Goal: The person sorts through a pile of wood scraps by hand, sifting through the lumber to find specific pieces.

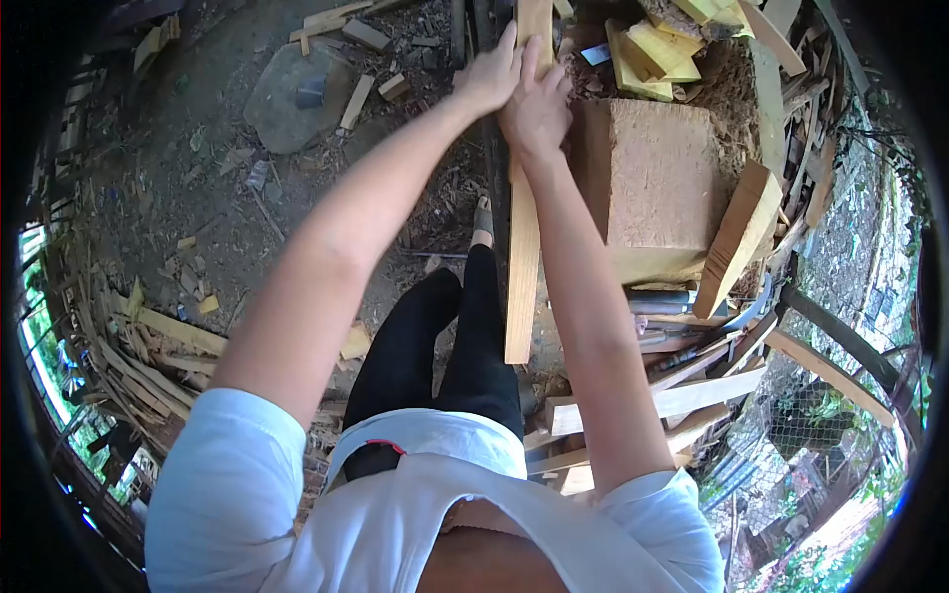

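A long pale wooden plank [523,262] runs away from me along a dark beam [500,212], its near end at about knee height in the picture. My left hand [487,81] grips the plank's left side near the top of the view, its thumb side against the wood. Right beside it, touching, my right hand [537,111] is on the same plank, index finger stretched along the top and the other fingers bent over the right edge. The undersides of both hands are hidden, and the plank's far end runs out of view.
A big squared wooden block [660,173] stands right of the plank, with a loose offcut [736,237] leaning on it. Yellowish wood pieces [657,54] lie behind. Handled tools [662,296] and boards [657,400] are stacked nearer me. Scraps and a round slab [287,109] lie left.
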### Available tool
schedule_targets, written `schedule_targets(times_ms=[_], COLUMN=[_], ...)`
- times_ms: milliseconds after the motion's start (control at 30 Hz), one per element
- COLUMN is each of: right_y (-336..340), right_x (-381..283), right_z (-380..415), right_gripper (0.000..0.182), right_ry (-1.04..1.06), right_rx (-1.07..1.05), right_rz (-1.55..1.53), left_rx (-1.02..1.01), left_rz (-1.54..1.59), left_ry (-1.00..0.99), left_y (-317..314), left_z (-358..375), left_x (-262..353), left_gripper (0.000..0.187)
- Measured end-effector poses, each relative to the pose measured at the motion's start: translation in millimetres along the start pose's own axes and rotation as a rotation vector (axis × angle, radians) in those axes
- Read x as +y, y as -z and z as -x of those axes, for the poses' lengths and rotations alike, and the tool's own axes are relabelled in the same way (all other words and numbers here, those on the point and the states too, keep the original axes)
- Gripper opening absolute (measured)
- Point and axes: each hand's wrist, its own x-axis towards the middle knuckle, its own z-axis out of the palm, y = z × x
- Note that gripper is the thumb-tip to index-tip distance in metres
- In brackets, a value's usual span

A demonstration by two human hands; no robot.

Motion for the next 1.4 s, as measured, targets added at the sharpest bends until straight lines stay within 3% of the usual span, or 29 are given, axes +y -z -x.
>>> schedule_targets(times_ms=[100, 167, 267, 300, 333, 433, 567, 667, 767, 900, 967, 1100, 1267, 1400], right_y=[7.6, 27.7, 35.4, 38.0, 40.5, 38.3, 29.6, 20.2, 15.7, -12.3, -6.7, -0.1, 35.0, 41.1], right_x=[8.0, 12.0, 26.8, 30.6, 32.2, 34.7, 31.0, 15.8, 3.1, 6.6, 7.3, 16.0, 26.4, 40.8], right_z=[56.7, 119.0, 224.6, 253.4, 275.6, 294.0, 244.2, 164.4, 75.8, -1.3, -12.0, 41.0, 212.0, 316.7], right_gripper=[0.068, 0.078, 0.070, 0.069, 0.070, 0.070, 0.070, 0.070, 0.073, 0.069, 0.068, 0.070, 0.074, 0.068], right_ry=[-0.028, -0.075, -0.127, -0.146, -0.147, -0.052, -0.013, -0.012, -0.040, 0.015, 0.003, 0.009, -0.057, -0.059], right_rx=[-0.141, -0.256, -0.249, -0.287, -0.307, -0.319, -0.295, -0.188, -0.141, 0.080, 0.006, -0.064, -0.237, -0.325], right_rz=[-0.004, 0.040, -0.083, -0.116, -0.131, -0.047, -0.008, 0.090, -0.009, -0.032, -0.043, -0.052, 0.055, 0.039], left_rx=[-0.077, -0.161, -0.304, -0.343, -0.280, -0.320, -0.333, -0.229, -0.190, -0.104, -0.227, -0.071, -0.397, -0.453], left_rz=[0.081, 0.160, 0.116, 0.229, 0.272, 0.232, 0.088, 0.113, 0.006, 0.032, 0.048, 0.142, 0.104, 0.173], left_ry=[0.119, 0.148, 0.203, 0.245, 0.213, 0.216, 0.175, 0.152, 0.111, -0.019, 0.097, 0.028, 0.234, 0.267], left_y=[-3.4, -9.2, -14.8, -12.6, -22.5, -20.3, -9.9, -4.5, 7.5, -1.1, 18.4, -16.6, -18.9, -20.3], left_z=[63.3, 132.6, 239.0, 266.4, 295.2, 315.1, 263.7, 181.9, 86.1, -12.4, -21.9, 34.0, 226.2, 330.6], left_x=[16.4, 28.1, 44.7, 52.3, 50.9, 55.9, 49.2, 38.9, 29.4, -3.0, 19.0, 4.9, 47.9, 68.4], left_gripper=[0.061, 0.063, 0.068, 0.070, 0.071, 0.072, 0.070, 0.065, 0.060, 0.058, 0.059, 0.060, 0.066, 0.071])
